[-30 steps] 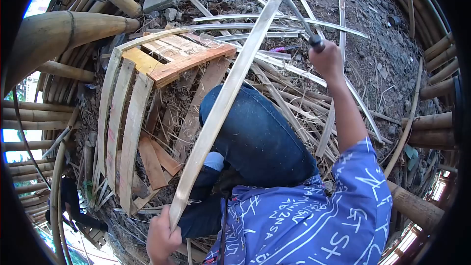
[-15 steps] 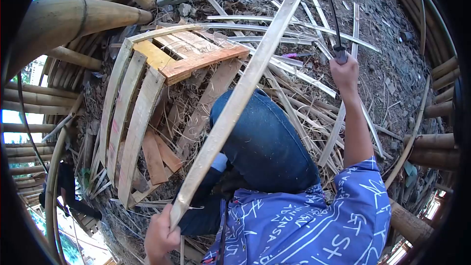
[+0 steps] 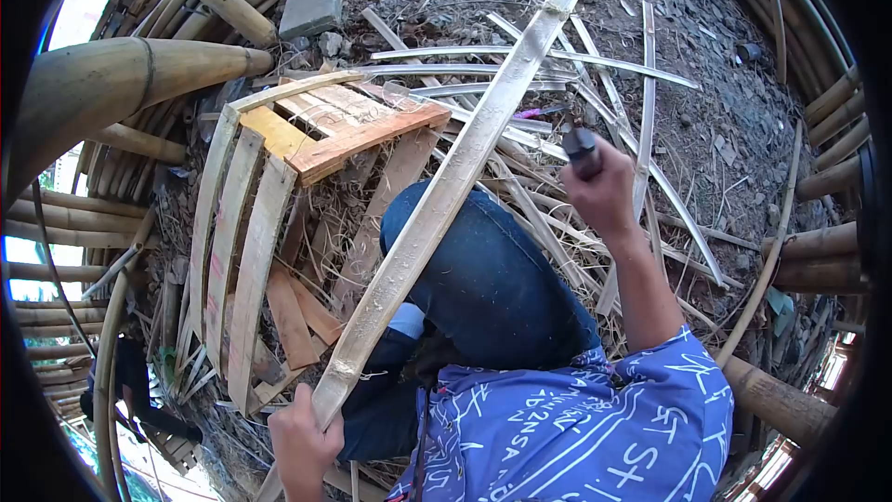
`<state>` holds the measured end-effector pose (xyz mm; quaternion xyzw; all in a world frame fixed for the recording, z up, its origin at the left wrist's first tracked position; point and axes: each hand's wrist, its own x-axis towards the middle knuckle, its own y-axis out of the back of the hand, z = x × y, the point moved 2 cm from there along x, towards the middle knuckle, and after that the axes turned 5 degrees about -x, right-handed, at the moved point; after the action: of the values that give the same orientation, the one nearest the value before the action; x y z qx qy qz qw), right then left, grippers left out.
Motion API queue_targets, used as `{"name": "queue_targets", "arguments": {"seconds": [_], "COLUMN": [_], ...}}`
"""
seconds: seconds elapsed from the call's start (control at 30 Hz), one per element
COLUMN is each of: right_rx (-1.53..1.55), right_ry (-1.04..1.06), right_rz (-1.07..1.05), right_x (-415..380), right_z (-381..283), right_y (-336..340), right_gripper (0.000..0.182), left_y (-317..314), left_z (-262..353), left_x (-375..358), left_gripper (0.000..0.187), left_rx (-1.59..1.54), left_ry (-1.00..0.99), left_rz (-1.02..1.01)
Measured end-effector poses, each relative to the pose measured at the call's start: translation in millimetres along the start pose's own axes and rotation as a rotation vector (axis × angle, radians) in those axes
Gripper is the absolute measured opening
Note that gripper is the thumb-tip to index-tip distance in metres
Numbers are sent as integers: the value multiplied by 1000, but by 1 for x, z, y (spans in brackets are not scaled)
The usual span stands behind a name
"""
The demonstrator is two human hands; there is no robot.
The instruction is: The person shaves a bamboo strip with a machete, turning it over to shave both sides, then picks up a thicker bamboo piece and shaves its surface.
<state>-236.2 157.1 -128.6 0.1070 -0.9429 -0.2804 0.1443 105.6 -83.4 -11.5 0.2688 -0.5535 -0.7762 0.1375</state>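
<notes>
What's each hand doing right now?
Left hand: closed around the bamboo strip.
Right hand: closed on a dark tool handle.

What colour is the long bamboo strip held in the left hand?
Pale tan bamboo strip, seen in the head view.

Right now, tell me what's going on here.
A person crouches over split bamboo. The left hand grips the near end of a long bamboo slat, which slants up across the knee toward the dirt. The right hand holds a dark tool handle raised beside the slat; its blade isn't visible. A wooden pallet lies to the left.
</notes>
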Motion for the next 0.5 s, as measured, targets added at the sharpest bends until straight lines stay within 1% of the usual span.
{"name": "queue_targets", "arguments": {"seconds": [0.03, 0.1, 0.2, 0.3, 0.37, 0.43, 0.5], "right_rx": [-22, -160, -218, -195, -148, -144, -148], "right_ry": [71, 132, 139, 98, 102, 234, 238], "right_rz": [-10, -27, -32, -60, -57, 20, 10], "right_x": [0, -3, -4, -4, -6, -9, -4], "right_z": [-6, 5, 4, 4, -7, -6, -5], "right_y": [-2, -12, -16, -20, -21, -24, -23], "right_gripper": [12, 12, 10, 9, 8, 11, 13], "left_y": [-2, -5, -4, -7, -8, -12, -13], "left_z": [-3, -7, -11, -14, -12, -7, -5], "left_x": [0, -4, -10, -11, -7, -6, -4], "left_gripper": [25, 25, 24, 23, 23, 23, 22], "left_rx": [3, 77, 95, 38, 11, -15, -40], "left_ry": [-7, -26, -7, -16, -30, -45, -52], "left_rz": [3, 65, 78, 51, 41, -4, -17]}}
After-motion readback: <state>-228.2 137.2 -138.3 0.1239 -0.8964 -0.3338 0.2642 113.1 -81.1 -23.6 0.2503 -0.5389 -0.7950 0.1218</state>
